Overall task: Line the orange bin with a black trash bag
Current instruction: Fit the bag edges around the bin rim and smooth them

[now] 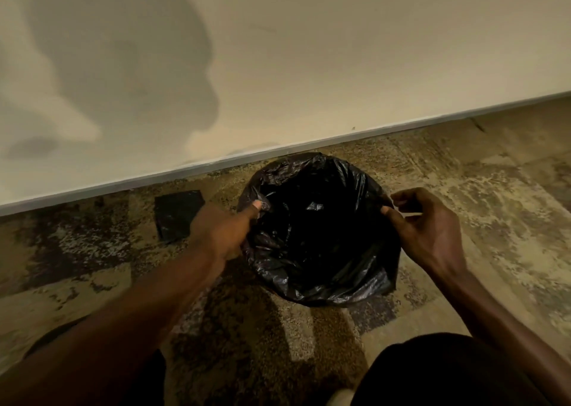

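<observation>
Black trash bag (318, 226) is gaping open near the wall (309, 66).
Left hand (222, 232) is pinching its left rim, right hand (426, 229) pinching the right.

Mottled brown-and-tan carpet (463, 205) covers the floor. The black trash bag (309, 282), opened over a round container, stands on it near the baseboard (340, 137). Left of the bag lies a flat folded black packet (177, 214).
</observation>
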Tool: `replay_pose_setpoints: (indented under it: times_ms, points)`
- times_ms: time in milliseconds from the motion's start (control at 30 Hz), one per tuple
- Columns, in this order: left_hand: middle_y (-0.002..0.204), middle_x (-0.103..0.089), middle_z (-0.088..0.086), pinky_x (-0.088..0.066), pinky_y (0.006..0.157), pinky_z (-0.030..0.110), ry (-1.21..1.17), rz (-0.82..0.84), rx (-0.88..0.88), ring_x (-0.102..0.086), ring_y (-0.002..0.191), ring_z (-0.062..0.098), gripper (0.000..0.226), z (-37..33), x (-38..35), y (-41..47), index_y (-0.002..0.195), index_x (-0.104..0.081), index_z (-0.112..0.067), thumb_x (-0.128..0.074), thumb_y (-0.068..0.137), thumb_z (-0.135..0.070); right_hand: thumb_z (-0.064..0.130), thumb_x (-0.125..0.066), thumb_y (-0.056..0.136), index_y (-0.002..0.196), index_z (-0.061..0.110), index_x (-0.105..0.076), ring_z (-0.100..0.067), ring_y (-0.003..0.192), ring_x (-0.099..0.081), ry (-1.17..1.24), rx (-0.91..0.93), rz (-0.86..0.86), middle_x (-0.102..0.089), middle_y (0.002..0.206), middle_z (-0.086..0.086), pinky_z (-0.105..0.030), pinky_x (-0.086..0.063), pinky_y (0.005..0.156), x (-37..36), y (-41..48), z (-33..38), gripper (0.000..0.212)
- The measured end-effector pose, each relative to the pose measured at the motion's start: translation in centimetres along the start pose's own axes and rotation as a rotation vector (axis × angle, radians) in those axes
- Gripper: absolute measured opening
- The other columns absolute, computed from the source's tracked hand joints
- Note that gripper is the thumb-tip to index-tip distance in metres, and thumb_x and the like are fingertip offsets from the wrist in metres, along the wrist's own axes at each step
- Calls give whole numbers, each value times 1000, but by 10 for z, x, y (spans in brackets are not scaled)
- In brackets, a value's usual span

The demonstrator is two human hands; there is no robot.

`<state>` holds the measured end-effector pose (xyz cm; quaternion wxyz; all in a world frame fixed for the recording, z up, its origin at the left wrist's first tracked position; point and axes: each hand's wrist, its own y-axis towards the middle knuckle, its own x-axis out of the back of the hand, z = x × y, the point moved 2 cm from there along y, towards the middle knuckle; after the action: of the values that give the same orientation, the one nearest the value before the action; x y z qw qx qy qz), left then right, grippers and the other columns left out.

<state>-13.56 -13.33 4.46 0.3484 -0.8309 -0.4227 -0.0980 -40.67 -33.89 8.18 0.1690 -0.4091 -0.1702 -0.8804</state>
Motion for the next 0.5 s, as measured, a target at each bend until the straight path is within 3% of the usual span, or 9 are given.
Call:
replay_pose_setpoints:
  times_ms: [67,100,167,200,267,333,400,500]
  points:
    - [99,-78,16,-66,66,38,-35,-55,-19,-78,86,28,54,-11,5,12,101,-75,-5,-87,81,-54,33,-81,92,120,15,-69,-21,89,-74,-8,-64,-45,-75,107,-3,-27,-54,70,-3,-10,-19,35]
    - [92,-79,16,-67,67,44,-60,-59,-28,-77,78,30,43,-15,8,18,92,-74,-6,-90,81,-45,34,-81,91,120,14,-68,-20,88,-74,2,-94,-47,-75,106,-3,-25,-52,67,-6,-15,-27,37]
    - [64,-74,7,-58,48,33,-96,-12,-45,-66,49,21,30,-22,10,31,77,-72,-8,-92,82,-30,39,-81,90,118,16,-70,-12,85,-72,45,-176,-79,-75,100,1,-20,-47,62,-9,-24,-35,38]
    - [62,-74,4,-54,45,27,-109,18,-42,-65,44,17,27,-25,10,36,78,-73,-6,-92,82,-25,43,-81,89,117,18,-71,-8,84,-71,88,-228,-108,-75,97,3,-20,-46,61,-10,-30,-38,39]
    - [84,-82,10,-58,54,26,-142,70,-31,-77,59,18,26,-29,12,43,92,-78,-2,-92,82,-22,53,-79,88,114,22,-71,-10,84,-72,211,-338,-165,-75,94,6,-27,-54,62,-10,-41,-40,42]
    - [99,-82,21,-57,71,35,-145,113,-37,-76,80,27,40,-34,11,46,103,-79,4,-93,80,-25,60,-77,85,112,26,-70,-17,84,-74,336,-464,-199,-75,96,3,-36,-60,63,-8,-52,-41,44]
    - [105,-80,27,-53,76,45,-137,151,-52,-69,84,33,55,-40,8,48,111,-75,12,-96,76,-25,64,-80,80,112,27,-69,-17,76,-74,426,-558,-172,-76,95,-1,-34,-57,55,-9,-64,-40,50]
    - [118,-73,35,-50,73,45,-83,180,-71,-62,86,31,56,-44,3,54,115,-72,14,-95,78,-22,62,-86,74,114,23,-66,-11,61,-76,526,-677,-54,-77,92,-3,-35,-61,55,-17,-79,-33,60]
